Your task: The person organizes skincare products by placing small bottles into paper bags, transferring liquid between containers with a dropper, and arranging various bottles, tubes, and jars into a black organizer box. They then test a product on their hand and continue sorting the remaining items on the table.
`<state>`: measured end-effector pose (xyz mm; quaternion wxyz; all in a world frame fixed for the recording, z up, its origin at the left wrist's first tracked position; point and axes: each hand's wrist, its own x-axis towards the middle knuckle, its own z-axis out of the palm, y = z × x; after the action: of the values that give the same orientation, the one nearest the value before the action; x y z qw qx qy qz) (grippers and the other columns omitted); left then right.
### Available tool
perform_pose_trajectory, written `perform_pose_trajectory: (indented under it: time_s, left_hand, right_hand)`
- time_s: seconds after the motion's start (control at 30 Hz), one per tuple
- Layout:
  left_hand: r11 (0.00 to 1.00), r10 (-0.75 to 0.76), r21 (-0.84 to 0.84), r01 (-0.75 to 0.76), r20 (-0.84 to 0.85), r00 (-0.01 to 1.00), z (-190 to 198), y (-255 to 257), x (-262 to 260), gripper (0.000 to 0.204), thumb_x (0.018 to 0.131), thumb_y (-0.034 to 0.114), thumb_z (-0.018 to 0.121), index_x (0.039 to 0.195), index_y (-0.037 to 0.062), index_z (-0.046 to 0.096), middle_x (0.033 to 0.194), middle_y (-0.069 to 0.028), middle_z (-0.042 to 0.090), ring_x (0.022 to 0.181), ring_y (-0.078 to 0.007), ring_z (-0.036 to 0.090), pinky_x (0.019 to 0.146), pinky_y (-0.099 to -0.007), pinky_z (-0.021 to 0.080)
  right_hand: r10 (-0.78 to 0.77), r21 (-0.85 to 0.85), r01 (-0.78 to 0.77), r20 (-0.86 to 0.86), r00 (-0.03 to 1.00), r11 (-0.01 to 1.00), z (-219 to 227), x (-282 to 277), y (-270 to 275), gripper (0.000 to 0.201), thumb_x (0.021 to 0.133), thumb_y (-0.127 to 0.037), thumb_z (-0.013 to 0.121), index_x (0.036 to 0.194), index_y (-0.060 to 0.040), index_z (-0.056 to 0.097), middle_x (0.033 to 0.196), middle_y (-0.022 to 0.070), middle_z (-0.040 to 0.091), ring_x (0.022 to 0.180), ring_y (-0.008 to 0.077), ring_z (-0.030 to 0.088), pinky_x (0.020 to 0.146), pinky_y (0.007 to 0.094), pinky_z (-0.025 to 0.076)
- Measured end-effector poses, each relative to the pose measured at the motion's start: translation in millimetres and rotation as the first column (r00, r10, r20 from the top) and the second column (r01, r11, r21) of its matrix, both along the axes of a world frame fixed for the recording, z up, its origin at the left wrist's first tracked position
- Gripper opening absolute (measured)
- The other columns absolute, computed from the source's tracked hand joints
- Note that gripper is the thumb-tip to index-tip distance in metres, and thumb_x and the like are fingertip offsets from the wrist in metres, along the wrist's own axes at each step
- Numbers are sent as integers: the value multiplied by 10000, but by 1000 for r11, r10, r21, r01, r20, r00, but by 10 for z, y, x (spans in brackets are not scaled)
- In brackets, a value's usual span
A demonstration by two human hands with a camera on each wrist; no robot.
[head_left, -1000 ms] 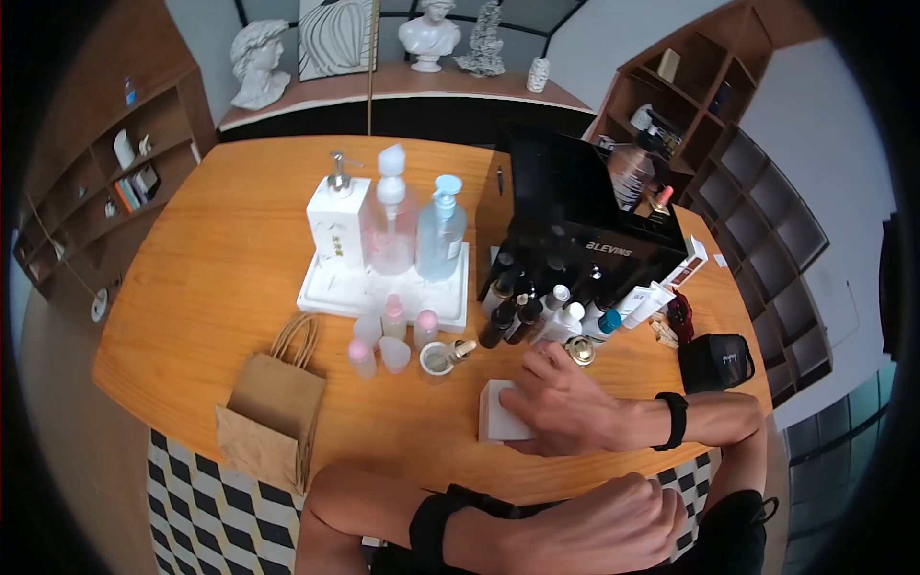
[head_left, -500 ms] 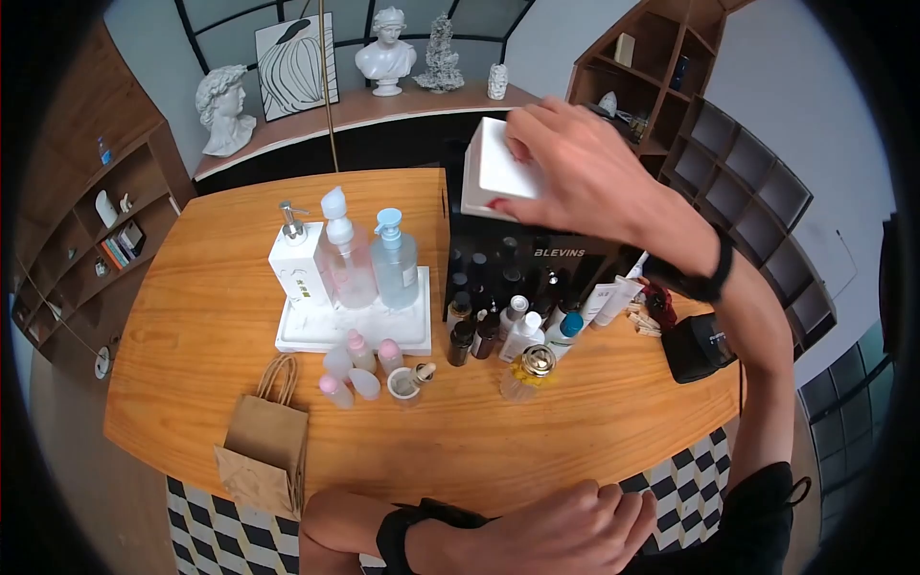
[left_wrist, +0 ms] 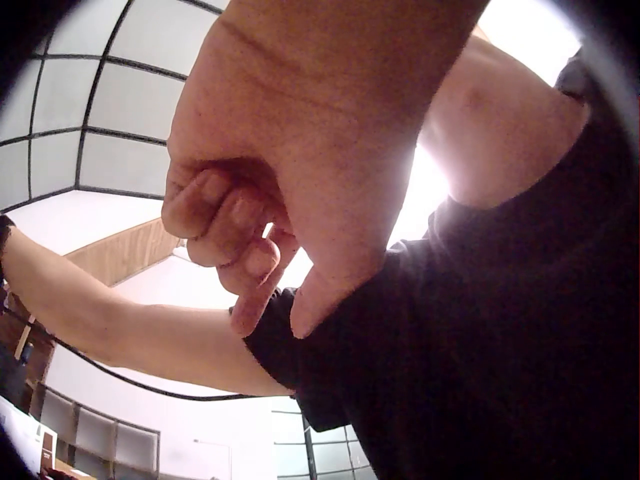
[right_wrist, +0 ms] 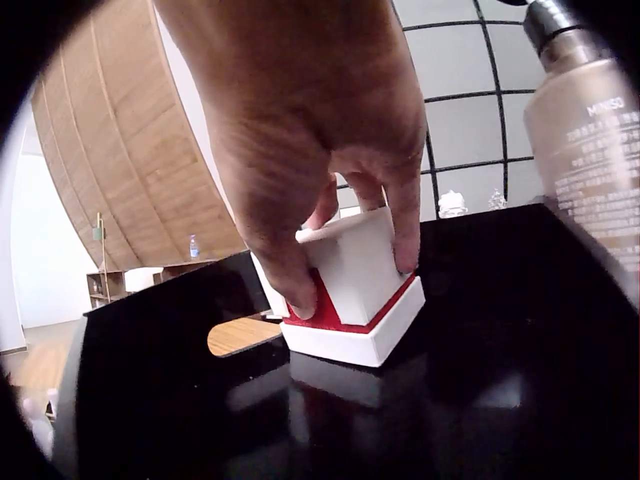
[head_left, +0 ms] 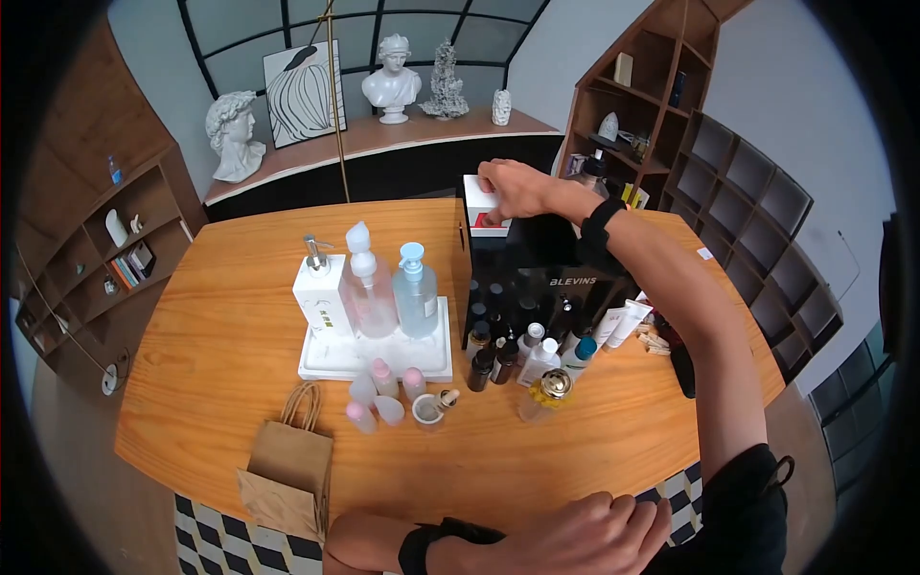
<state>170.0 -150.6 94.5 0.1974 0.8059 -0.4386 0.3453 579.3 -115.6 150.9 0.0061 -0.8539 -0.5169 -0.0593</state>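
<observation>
A white box with a red band (right_wrist: pixel 345 322) stands on the glossy black top of the BLEVINS case (head_left: pixel 565 259), at its left end. The right hand (head_left: pixel 517 190) grips this box from above, thumb on one side and fingers on the other, as the right wrist view shows closely (right_wrist: pixel 310 130). Near the table's front edge the left hand (head_left: pixel 565 537) hangs over the lap, holding nothing; its fingers are loosely curled in the left wrist view (left_wrist: pixel 290 170).
Small bottles (head_left: pixel 541 359) and a gold-capped jar (head_left: pixel 546 395) stand before the case. To the left are a white tray (head_left: pixel 374 362) with pump bottles, small pink-capped bottles (head_left: pixel 385 379) and a paper bag (head_left: pixel 287 465). A large bottle (right_wrist: pixel 590 140) stands on the case.
The right hand has lifted the white box from the table's front, carried it up and away, and now holds it on the case top. The left hand stays near the front edge.
</observation>
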Motion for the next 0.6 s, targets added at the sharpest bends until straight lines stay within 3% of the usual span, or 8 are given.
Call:
perform_pose_trajectory:
  time_s: [0.1, 0.17, 0.27, 0.3, 0.4, 0.5, 0.6]
  left_hand:
    - [1000, 10, -14, -10, 4, 1000, 15, 1, 11, 226, 887, 192, 680, 948, -22, 717, 762, -75, 674, 631, -155, 630, 532, -280, 453]
    - [1000, 2, -20, -2, -4, 1000, -7, -9, 4, 209, 887, 180, 675, 939, -18, 715, 748, -68, 668, 621, -152, 623, 528, -279, 448]
    - [1000, -10, -29, 10, -10, 1000, -35, -27, 13, 202, 887, 173, 676, 945, -16, 716, 752, -66, 668, 627, -150, 623, 534, -276, 449]
    - [999, -9, -31, 9, -14, 1000, -42, -22, 13, 213, 886, 178, 681, 959, -18, 720, 768, -71, 673, 644, -151, 630, 543, -274, 454]
    - [998, -32, -51, 32, 9, 999, -39, -2, 22, 246, 885, 184, 691, 1008, -26, 730, 826, -79, 684, 699, -155, 648, 571, -272, 471]
    - [999, -23, -33, 24, 16, 1000, -2, 33, 18, 274, 887, 184, 696, 1050, -32, 735, 880, -84, 690, 745, -159, 658, 593, -275, 485]
    - [999, -30, -22, 30, 19, 999, -29, 17, 38, 281, 891, 178, 692, 1072, -32, 739, 892, -79, 694, 748, -158, 658, 597, -277, 489]
  right_hand:
    - [34, 98, -31, -30, 999, 995, -117, 46, -52, 532, 758, -291, 943, 1078, -59, 587, 1115, 169, 639, 1129, 395, 640, 982, 455, 521]
    - [84, 193, -105, 113, 990, 976, -158, 3, -142, 446, 799, -287, 913, 1068, -58, 642, 1187, 168, 647, 1185, 357, 648, 1001, 459, 540]
    - [90, 214, -138, 218, 972, 967, -59, -148, -221, 357, 836, -273, 884, 1034, -78, 660, 1174, 136, 635, 1198, 344, 643, 998, 469, 544]
    - [-13, 136, -6, 137, 990, 991, 34, -243, -231, 313, 865, -265, 859, 1052, -83, 687, 1214, 124, 644, 1213, 347, 647, 1011, 466, 546]
    - [-128, 72, 121, 101, 987, 990, 114, -341, -239, 340, 874, -247, 846, 1149, -88, 724, 1250, 135, 678, 1239, 355, 651, 1038, 458, 547]
    - [-10, 97, 3, 72, 997, 995, -12, -130, -230, 367, 880, -215, 832, 1217, -90, 755, 1242, 162, 720, 1231, 367, 669, 1062, 451, 546]
    - [-38, 126, 27, 86, 996, 992, -70, -102, -175, 342, 883, -190, 817, 1208, -92, 778, 1201, 192, 743, 1196, 380, 690, 1055, 455, 553]
